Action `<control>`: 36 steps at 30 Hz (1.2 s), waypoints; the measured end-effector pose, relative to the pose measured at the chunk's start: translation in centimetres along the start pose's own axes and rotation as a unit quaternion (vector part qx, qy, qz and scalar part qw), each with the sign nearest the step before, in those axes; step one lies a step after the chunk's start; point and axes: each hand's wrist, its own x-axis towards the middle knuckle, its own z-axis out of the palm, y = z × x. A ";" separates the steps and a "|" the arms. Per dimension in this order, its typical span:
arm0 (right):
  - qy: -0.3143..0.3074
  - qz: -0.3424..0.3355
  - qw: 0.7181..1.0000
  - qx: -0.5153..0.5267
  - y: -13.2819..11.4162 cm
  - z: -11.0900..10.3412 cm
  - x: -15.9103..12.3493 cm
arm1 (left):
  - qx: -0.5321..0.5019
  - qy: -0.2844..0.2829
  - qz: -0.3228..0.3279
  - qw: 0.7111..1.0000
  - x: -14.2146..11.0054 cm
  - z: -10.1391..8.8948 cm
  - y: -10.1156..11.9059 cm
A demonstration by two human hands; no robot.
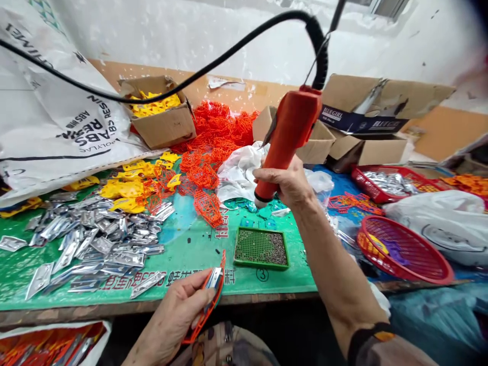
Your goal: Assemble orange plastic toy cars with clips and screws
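In my right hand (293,184) is a red electric screwdriver (293,119), gripped round its body with the tip pointing down over the table. My left hand (179,310), low at the table's front edge, pinches an orange plastic piece (222,269) together with a flat silver metal part (215,277). The fingers cover much of both. Between the hands lies a green gridded tray (246,246), with many small screws (278,246) gathered toward its right side. A big heap of silver metal parts (110,229) spreads to the left of the tray.
Yellow plastic pieces (127,189) and tangled orange pieces (217,132) lie behind the heap. A black cable (229,48) arches overhead to the screwdriver. Cardboard boxes (163,119) line the wall, red baskets (430,272) stand right, and a white sack (57,112) leans left.
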 end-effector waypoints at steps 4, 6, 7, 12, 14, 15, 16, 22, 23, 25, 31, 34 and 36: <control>0.045 0.025 0.999 -0.017 0.6 0.4 -2.2 | 0.009 0.015 0.022 1.000 0.5 0.3 0.4; 0.072 0.042 0.996 -0.023 1.6 0.5 -3.1 | 0.014 0.009 0.038 0.999 0.9 0.4 0.4; 0.088 0.052 0.995 -0.018 2.1 0.5 -3.5 | 0.016 0.006 0.041 0.999 1.1 0.4 0.4; 0.138 0.072 0.988 0.000 4.5 0.8 -5.0 | 0.005 0.014 0.038 0.999 1.9 0.3 0.3; 0.137 0.068 0.988 -0.001 5.0 1.0 -5.4 | -0.005 0.026 0.036 0.999 2.1 0.3 0.3; 0.136 0.067 0.988 -0.002 5.1 1.2 -5.5 | -0.011 0.031 0.035 0.999 2.2 0.3 0.2; 0.136 0.065 0.989 -0.004 5.3 1.3 -5.7 | -0.016 0.035 0.034 0.999 2.3 0.4 0.2; 0.144 0.055 0.988 0.016 5.9 1.9 -6.4 | -0.034 0.053 0.018 0.998 2.9 0.6 -0.3; 0.145 0.054 0.988 0.017 6.0 1.9 -6.4 | -0.036 0.058 0.014 0.998 2.9 0.6 -0.3; 0.149 0.055 0.987 0.018 6.0 2.0 -6.5 | -0.040 0.067 0.007 0.997 3.0 0.7 -0.3; 0.151 0.065 0.986 0.006 6.3 1.8 -6.6 | -0.042 0.073 0.000 0.996 2.9 1.0 0.0; 0.153 0.061 0.986 0.002 6.4 1.7 -6.6 | -0.035 0.080 -0.003 0.996 2.8 1.0 0.1; 0.153 0.060 0.986 0.000 6.5 1.7 -6.6 | -0.030 0.081 -0.002 0.996 2.8 1.0 0.1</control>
